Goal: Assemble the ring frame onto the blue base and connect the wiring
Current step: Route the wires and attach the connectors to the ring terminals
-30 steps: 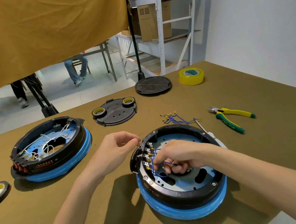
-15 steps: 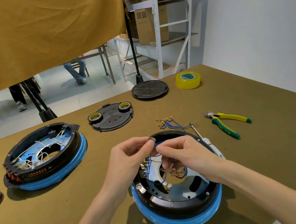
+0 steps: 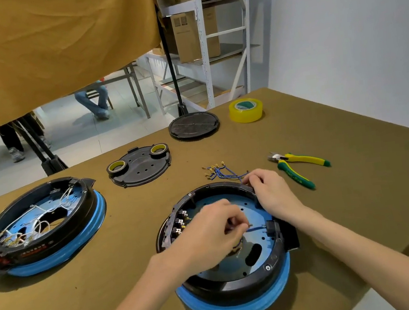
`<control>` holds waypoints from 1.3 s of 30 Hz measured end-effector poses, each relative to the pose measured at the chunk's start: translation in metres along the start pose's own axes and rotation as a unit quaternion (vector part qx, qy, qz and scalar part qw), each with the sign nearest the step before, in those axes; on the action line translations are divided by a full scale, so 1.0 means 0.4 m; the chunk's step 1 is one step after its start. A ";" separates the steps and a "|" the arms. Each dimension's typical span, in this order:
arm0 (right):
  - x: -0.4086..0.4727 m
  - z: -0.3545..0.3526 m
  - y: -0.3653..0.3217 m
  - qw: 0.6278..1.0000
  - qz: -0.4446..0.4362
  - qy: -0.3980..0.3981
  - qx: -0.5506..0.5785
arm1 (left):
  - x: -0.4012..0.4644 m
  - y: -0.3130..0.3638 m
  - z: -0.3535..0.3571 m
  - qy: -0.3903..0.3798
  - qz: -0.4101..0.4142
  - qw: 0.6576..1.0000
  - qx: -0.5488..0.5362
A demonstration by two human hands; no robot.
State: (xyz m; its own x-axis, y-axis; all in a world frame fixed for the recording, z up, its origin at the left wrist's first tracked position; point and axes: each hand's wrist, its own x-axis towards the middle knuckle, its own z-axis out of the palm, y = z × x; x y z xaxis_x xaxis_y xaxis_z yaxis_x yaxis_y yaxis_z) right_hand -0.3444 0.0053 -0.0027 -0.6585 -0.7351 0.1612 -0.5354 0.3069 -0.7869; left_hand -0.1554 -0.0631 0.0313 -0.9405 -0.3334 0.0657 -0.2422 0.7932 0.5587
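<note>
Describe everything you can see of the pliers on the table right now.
The pliers lie flat on the olive-brown table, to the right of the loose blue wires. The handles wear yellow and green grips; the short metal jaws point up-left and look nearly closed. Nothing touches them: the right hand is close by but apart.

We see a matt olive cloth table cover (image 3: pixel 336 215); on it a glossy black plastic ring frame (image 3: pixel 241 284), smooth blue base (image 3: pixel 234 307), rubber-handled metal pliers (image 3: pixel 301 165).

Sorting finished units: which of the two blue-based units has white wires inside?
The left unit, untouched by the hands; the near unit shows only a blue wire.
</note>
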 end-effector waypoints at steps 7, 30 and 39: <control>-0.003 -0.001 0.003 0.999 -0.023 0.017 -0.021 | 0.025 0.013 0.042 -0.010 0.010 0.996 0.084; -0.013 0.004 -0.001 1.000 -0.007 0.022 -0.010 | 0.029 0.029 0.046 0.048 0.044 0.990 0.124; -0.016 0.014 -0.005 0.999 0.009 0.026 -0.022 | 0.039 0.028 0.048 0.062 0.082 0.980 0.168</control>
State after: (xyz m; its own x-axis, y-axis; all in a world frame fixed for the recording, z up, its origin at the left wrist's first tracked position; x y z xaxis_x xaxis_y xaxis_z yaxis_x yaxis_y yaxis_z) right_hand -0.3361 0.0059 -0.0056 -0.6943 -0.6971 0.1786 -0.5448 0.3470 -0.7634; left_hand -0.1772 -0.0496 0.0226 -0.9422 -0.2300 0.2436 -0.1742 0.9574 0.2302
